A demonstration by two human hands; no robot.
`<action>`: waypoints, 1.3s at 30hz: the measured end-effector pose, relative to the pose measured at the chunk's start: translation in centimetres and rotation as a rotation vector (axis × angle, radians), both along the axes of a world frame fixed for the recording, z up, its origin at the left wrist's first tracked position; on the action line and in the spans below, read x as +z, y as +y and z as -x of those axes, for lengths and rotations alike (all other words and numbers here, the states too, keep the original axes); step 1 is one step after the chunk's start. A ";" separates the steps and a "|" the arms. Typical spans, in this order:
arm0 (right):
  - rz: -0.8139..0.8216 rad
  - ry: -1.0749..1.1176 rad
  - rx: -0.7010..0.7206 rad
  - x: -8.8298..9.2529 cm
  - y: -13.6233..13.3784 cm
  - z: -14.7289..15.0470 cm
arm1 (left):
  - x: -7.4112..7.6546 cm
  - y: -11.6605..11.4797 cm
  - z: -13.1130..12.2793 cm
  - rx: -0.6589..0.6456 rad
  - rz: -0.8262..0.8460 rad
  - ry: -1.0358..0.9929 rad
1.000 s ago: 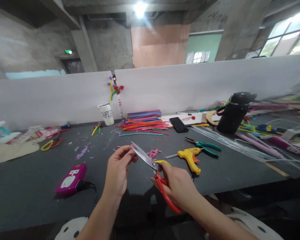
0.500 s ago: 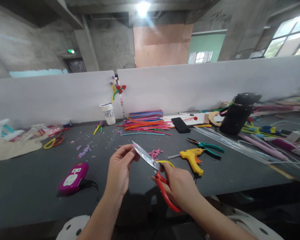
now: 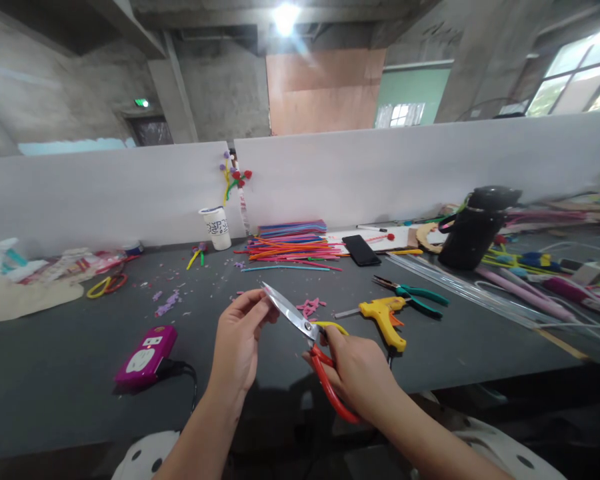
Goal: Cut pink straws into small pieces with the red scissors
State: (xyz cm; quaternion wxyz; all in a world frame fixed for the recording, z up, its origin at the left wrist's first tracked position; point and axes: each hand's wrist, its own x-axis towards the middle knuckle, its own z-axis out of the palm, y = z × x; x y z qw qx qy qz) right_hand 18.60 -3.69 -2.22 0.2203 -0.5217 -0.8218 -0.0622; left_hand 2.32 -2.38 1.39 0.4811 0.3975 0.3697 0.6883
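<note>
My right hand [image 3: 357, 363] grips a pair of scissors [image 3: 293, 313] with one red and one yellow handle. Its blades point up and to the left, and they look closed or nearly so. My left hand [image 3: 240, 333] is pinched right beside the blade tips. What its fingertips hold is too small and hidden to make out. Behind the blades, short cut pink fuzzy pieces [image 3: 311, 307] lie in a small heap on the dark table [image 3: 260, 413].
Several pipe cleaners [image 3: 290, 248] are stacked at the back beside a phone [image 3: 361, 250] and a paper cup [image 3: 216, 228]. A yellow glue gun [image 3: 384, 317] and green-handled pliers [image 3: 420, 293] lie to the right. A magenta power strip [image 3: 147, 357] sits left, and a black thermos [image 3: 475, 230] stands far right.
Almost nothing differs. The scissors and my right hand have shifted very slightly to the left; my left hand stays pinched at the blade tips.
</note>
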 end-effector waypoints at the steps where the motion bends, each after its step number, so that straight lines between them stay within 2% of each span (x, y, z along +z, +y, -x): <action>1: 0.001 0.004 0.000 0.0 0.0 0.0 | 0.0 0.0 0.0 0.000 -0.002 0.000; 21: -0.020 0.012 0.000 -0.2 0.2 0.1 | 0.2 0.1 0.3 0.034 -0.024 0.045; 24: 0.015 0.028 -0.005 -0.1 0.2 0.0 | 0.2 0.1 0.4 0.039 -0.029 0.054; 26: 0.095 0.149 0.016 0.0 0.3 0.0 | 0.1 0.1 0.3 0.029 -0.019 0.049; 28: 0.209 0.360 0.064 0.1 0.5 0.0 | 0.0 0.0 0.2 -0.025 0.018 0.053; 31: 0.359 0.716 0.150 0.6 0.9 0.0 | -0.3 -0.1 -0.4 -0.200 0.120 0.066; 35: 0.609 1.087 0.172 1.7 1.5 0.4 | -0.6 -0.5 -1.5 -0.420 0.211 0.098; 39: 0.692 1.263 0.211 2.2 1.7 0.8 | -0.8 -0.9 -2.2 -0.537 0.218 0.184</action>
